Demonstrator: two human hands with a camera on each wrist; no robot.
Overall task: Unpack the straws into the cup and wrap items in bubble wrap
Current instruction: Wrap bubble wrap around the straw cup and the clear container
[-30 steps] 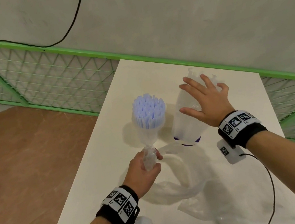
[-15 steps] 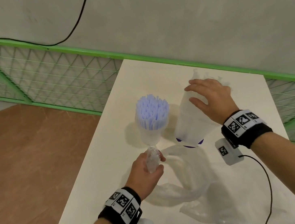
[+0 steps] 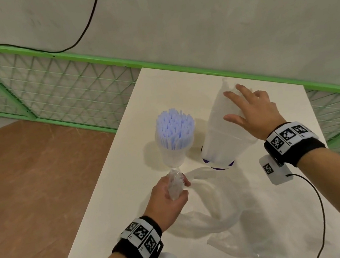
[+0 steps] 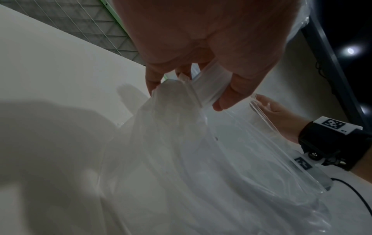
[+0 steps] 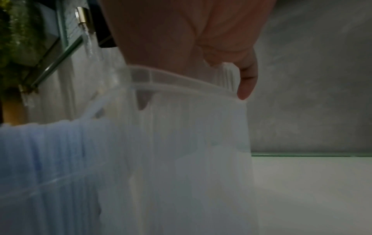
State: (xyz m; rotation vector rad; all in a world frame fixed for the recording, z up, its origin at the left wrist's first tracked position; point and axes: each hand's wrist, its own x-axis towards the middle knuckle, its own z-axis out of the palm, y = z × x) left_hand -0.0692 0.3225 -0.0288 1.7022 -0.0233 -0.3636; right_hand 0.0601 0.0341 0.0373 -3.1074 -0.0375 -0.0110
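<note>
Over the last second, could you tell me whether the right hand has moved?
Yes. The right hand has come down from spread fingers above the tall plastic cup to rest on its top, towards the table's far edge.

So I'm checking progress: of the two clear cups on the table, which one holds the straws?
The left cup, packed with pale blue straws. The taller one under the right hand shows none.
</note>
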